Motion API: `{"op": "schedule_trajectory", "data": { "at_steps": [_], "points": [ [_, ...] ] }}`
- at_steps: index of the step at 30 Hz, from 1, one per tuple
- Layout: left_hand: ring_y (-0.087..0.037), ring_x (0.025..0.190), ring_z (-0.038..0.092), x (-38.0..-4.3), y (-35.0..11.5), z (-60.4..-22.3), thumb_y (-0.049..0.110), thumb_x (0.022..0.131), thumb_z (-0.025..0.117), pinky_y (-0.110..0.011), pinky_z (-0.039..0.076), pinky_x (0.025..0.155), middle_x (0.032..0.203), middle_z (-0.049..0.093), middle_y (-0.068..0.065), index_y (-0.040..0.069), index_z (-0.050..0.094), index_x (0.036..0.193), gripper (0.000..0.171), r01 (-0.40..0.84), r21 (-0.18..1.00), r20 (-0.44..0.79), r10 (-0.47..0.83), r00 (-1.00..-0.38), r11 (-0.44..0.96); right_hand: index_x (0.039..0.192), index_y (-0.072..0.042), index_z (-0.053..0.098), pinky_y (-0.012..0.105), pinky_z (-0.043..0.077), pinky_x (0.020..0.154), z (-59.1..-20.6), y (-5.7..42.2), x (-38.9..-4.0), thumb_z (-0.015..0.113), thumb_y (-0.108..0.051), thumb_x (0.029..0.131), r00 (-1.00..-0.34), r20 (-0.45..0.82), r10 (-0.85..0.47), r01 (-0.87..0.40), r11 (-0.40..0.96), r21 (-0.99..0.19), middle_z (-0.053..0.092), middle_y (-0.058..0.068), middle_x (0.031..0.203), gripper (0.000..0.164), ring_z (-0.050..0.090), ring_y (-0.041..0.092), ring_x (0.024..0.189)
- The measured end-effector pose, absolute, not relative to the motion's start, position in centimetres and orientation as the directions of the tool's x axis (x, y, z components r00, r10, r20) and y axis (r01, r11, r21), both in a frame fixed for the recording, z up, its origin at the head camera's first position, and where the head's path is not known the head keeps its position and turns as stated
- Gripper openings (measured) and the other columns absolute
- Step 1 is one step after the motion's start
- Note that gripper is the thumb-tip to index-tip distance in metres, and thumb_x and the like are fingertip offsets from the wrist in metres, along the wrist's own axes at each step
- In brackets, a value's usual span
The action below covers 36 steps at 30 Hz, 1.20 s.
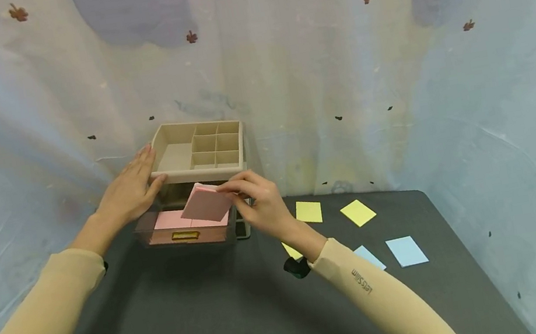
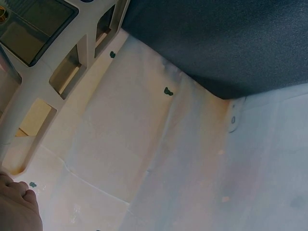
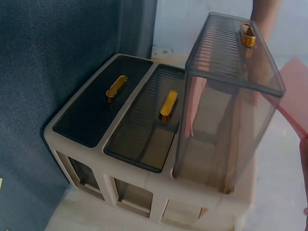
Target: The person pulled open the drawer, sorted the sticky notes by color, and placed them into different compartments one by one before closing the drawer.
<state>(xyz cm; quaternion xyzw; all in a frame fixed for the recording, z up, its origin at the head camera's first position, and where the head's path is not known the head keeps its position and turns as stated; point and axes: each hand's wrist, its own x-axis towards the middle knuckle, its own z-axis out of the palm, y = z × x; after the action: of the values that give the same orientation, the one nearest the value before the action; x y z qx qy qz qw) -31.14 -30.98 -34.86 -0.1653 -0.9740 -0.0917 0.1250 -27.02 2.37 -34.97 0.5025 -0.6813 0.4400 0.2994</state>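
A beige desktop organizer (image 1: 200, 174) with a divided top tray stands at the back left of the table. Its uppermost clear drawer (image 3: 219, 115) is pulled out, with pink sticky notes (image 1: 167, 220) lying inside. My right hand (image 1: 263, 203) pinches a pink sticky note pad (image 1: 204, 204) between thumb and fingers, tilted above the drawer. The same pad (image 3: 294, 94) shows at the right edge of the right wrist view. My left hand (image 1: 128, 190) rests on the organizer's left side, fingers extended along the tray wall and thumb at the front rim.
Yellow sticky notes (image 1: 358, 213) and blue sticky notes (image 1: 407, 251) lie on the dark table (image 1: 231, 327) to the right, some partly behind my right arm. Two lower drawers with gold handles (image 3: 168, 103) are closed. A patterned curtain (image 1: 280, 82) hangs behind the table.
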Motion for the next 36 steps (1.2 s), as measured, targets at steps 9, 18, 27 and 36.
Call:
{"op": "schedule_trajectory", "data": {
  "at_steps": [9, 18, 27, 36],
  "points": [
    [-0.043, 0.159, 0.008, -31.4, -30.9, -35.1, 0.053, 0.113, 0.027, -0.057, 0.009, 0.13, 0.174, -0.002, -0.018, 0.0, 0.001, 0.166, 0.079, 0.339, 0.132, 0.273, 0.295, -0.916, 0.932, 0.112, -0.002, 0.078, 0.012, 0.052, 0.074, -35.3, 0.7, -27.4, 0.067, 0.011, 0.093, -0.343, 0.786, -0.513, -0.939, 0.174, -0.297, 0.067, 0.011, 0.103, 0.025, 0.063, 0.016, 0.08],
    [-0.042, 0.159, 0.008, -31.3, -30.8, -34.9, 0.053, 0.112, 0.028, -0.058, 0.01, 0.129, 0.174, -0.001, -0.018, 0.001, -0.001, 0.166, 0.079, 0.33, 0.141, 0.269, 0.285, -0.92, 0.933, 0.114, -0.003, 0.079, 0.011, 0.047, 0.069, -35.6, -0.4, -27.8, 0.067, 0.008, 0.095, -0.368, 0.715, -0.594, -0.929, 0.219, -0.297, 0.068, 0.01, 0.104, 0.025, 0.064, 0.016, 0.081],
    [-0.041, 0.159, 0.008, -31.3, -30.7, -34.9, 0.053, 0.112, 0.028, -0.058, 0.01, 0.129, 0.174, -0.001, -0.017, 0.001, 0.001, 0.166, 0.079, 0.329, 0.138, 0.279, 0.282, -0.918, 0.934, 0.117, -0.004, 0.079, 0.012, 0.052, 0.073, -35.0, -0.8, -28.0, 0.066, 0.006, 0.097, -0.455, 0.63, -0.629, -0.888, 0.271, -0.371, 0.07, 0.011, 0.107, 0.025, 0.067, 0.018, 0.086],
    [-0.041, 0.159, 0.008, -31.3, -30.8, -35.1, 0.052, 0.113, 0.029, -0.058, 0.011, 0.129, 0.174, 0.002, -0.019, 0.001, 0.002, 0.166, 0.079, 0.33, 0.139, 0.285, 0.282, -0.916, 0.934, 0.118, -0.005, 0.078, 0.016, 0.054, 0.075, -34.8, -1.1, -28.7, 0.065, 0.006, 0.097, -0.508, 0.557, -0.657, -0.857, 0.317, -0.407, 0.07, 0.012, 0.11, 0.027, 0.069, 0.018, 0.09]
  ]
}}
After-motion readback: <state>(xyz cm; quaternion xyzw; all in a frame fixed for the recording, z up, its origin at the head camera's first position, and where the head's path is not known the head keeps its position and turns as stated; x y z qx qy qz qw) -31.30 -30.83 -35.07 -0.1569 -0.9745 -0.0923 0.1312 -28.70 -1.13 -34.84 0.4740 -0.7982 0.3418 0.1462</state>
